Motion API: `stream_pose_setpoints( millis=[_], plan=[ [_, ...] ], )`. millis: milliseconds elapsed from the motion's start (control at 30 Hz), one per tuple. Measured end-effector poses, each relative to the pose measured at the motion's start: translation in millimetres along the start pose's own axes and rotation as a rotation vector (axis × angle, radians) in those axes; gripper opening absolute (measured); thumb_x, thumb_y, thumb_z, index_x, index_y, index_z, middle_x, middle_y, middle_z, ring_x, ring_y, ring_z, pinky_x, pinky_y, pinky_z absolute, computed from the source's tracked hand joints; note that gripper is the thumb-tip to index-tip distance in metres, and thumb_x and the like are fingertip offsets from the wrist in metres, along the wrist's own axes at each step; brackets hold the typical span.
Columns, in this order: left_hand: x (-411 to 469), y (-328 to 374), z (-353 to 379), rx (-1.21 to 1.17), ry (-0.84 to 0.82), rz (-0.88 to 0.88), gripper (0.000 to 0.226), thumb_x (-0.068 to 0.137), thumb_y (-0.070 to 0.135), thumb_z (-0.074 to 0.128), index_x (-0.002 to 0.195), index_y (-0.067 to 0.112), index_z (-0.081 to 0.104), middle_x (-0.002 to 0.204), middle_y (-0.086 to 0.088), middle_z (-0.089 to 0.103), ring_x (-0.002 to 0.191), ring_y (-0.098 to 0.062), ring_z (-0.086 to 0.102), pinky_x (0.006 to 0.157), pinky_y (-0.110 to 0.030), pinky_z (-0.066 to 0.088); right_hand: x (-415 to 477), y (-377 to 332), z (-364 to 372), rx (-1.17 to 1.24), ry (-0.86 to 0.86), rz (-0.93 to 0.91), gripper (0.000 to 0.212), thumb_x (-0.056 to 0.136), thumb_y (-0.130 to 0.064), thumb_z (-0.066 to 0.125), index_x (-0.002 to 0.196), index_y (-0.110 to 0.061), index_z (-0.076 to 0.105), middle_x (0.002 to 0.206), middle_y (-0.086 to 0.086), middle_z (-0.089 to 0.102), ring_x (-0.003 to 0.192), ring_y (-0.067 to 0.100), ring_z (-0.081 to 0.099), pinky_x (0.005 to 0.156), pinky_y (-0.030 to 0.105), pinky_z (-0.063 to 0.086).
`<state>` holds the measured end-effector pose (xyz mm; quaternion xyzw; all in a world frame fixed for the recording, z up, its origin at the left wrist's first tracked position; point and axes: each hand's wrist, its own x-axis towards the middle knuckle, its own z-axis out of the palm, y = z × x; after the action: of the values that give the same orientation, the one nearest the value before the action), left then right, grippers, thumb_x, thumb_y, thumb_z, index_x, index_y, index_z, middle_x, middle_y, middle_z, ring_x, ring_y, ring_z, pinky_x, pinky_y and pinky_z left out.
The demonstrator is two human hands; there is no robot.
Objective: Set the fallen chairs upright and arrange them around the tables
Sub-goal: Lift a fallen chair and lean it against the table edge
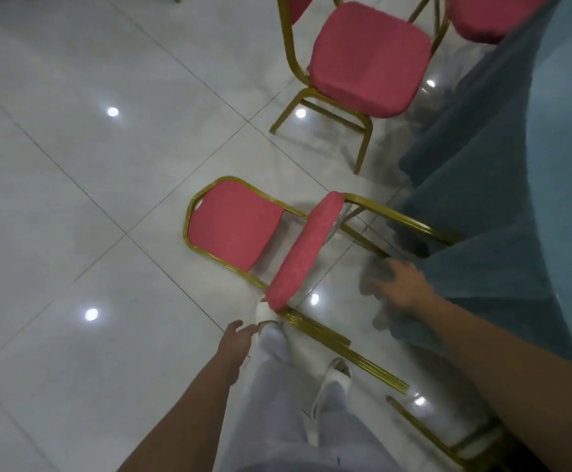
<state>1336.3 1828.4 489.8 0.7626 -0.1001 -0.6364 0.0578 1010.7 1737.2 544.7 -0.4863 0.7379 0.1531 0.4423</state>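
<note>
A person's left hand (238, 338) hangs loose and empty by the thigh; the blurred right hand (402, 284) reaches toward the legs of the fallen chair (235, 226), its grip impossible to tell. The chair lies on its back on the tiled floor (73, 165), legs at the edge of the draped table (516, 148). Raising it by the backrest frame with both hands looks steadiest, swinging clear of the upright chair (369, 59) beyond.
</note>
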Motion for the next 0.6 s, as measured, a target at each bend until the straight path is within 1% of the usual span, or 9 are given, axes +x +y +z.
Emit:
stream_pose_setpoints(
  millis=[33, 100, 233, 333, 367, 433, 500, 533, 600],
  plan=[
    [14, 6, 2, -0.017, 0.001, -0.006, 0.063, 0.091, 0.033, 0.064, 0.147, 0.02, 0.038, 0.137, -0.011, 0.047, 0.099, -0.022, 0.047, 0.079, -0.034, 0.042, 16, -7, -6, 0.088, 0.022, 0.03, 0.052, 0.094, -0.042, 0.057, 0.138, -0.018, 0.042, 0.14, 0.012, 0.044, 0.127, 0.033, 0.044, 0.106, 0.05, 0.038],
    [45, 20, 7, -0.034, 0.02, 0.0, 0.061, 0.091, 0.034, 0.064, 0.146, 0.021, 0.04, 0.139, -0.013, 0.047, 0.101, -0.024, 0.047, 0.08, -0.036, 0.041, 51, -22, -20, 0.216, 0.059, 0.076, 0.047, 0.093, -0.039, 0.06, 0.133, -0.018, 0.047, 0.132, 0.011, 0.05, 0.121, 0.033, 0.049, 0.102, 0.046, 0.041],
    [107, 42, 22, -0.125, 0.034, -0.08, 0.059, 0.095, 0.039, 0.057, 0.147, 0.019, 0.039, 0.141, -0.011, 0.046, 0.12, -0.033, 0.047, 0.095, -0.045, 0.043, 129, -58, -35, 0.218, 0.11, 0.113, 0.061, 0.089, -0.048, 0.062, 0.14, -0.018, 0.045, 0.138, 0.01, 0.049, 0.129, 0.035, 0.046, 0.108, 0.051, 0.038],
    [145, 48, 45, -0.274, -0.034, -0.256, 0.061, 0.093, 0.048, 0.058, 0.143, 0.016, 0.044, 0.135, -0.009, 0.047, 0.123, -0.035, 0.044, 0.1, -0.051, 0.041, 182, -84, -31, 0.31, 0.167, 0.104, 0.06, 0.081, -0.051, 0.07, 0.131, -0.023, 0.053, 0.128, 0.005, 0.057, 0.121, 0.034, 0.053, 0.104, 0.053, 0.043],
    [151, 50, 52, -0.346, -0.054, -0.318, 0.061, 0.091, 0.051, 0.06, 0.141, 0.018, 0.045, 0.135, -0.007, 0.048, 0.123, -0.035, 0.045, 0.098, -0.049, 0.045, 195, -90, -26, 0.389, 0.152, 0.124, 0.066, 0.075, -0.053, 0.074, 0.131, -0.024, 0.054, 0.128, 0.003, 0.058, 0.12, 0.032, 0.054, 0.103, 0.053, 0.044],
    [166, 48, 65, -0.459, -0.091, -0.384, 0.064, 0.087, 0.056, 0.062, 0.138, 0.022, 0.044, 0.134, -0.003, 0.05, 0.119, -0.033, 0.05, 0.089, -0.045, 0.053, 215, -98, -7, 0.528, 0.063, 0.213, 0.086, 0.063, -0.062, 0.08, 0.135, -0.024, 0.052, 0.137, 0.0, 0.054, 0.124, 0.03, 0.051, 0.106, 0.053, 0.04],
    [181, 41, 76, -0.509, -0.127, -0.441, 0.079, 0.082, 0.059, 0.066, 0.144, 0.019, 0.037, 0.141, -0.009, 0.046, 0.125, -0.036, 0.046, 0.096, -0.055, 0.046, 220, -100, 19, 0.626, -0.059, 0.376, 0.107, 0.054, -0.068, 0.08, 0.144, -0.026, 0.04, 0.143, -0.002, 0.043, 0.131, 0.035, 0.042, 0.104, 0.058, 0.036],
    [187, 37, 82, -0.543, -0.16, -0.466, 0.082, 0.08, 0.059, 0.068, 0.143, 0.016, 0.039, 0.136, -0.012, 0.05, 0.121, -0.036, 0.048, 0.095, -0.056, 0.044, 221, -99, 33, 0.692, -0.093, 0.453, 0.11, 0.053, -0.069, 0.081, 0.145, -0.029, 0.035, 0.145, 0.001, 0.04, 0.132, 0.037, 0.04, 0.102, 0.061, 0.036],
    [194, 31, 91, -0.682, -0.234, -0.489, 0.078, 0.075, 0.055, 0.072, 0.136, 0.012, 0.05, 0.111, -0.012, 0.061, 0.099, -0.032, 0.057, 0.083, -0.047, 0.049, 220, -101, 55, 0.867, -0.094, 0.495, 0.105, 0.057, -0.06, 0.085, 0.144, -0.029, 0.034, 0.141, 0.002, 0.045, 0.126, 0.035, 0.045, 0.099, 0.06, 0.039]
  ],
)
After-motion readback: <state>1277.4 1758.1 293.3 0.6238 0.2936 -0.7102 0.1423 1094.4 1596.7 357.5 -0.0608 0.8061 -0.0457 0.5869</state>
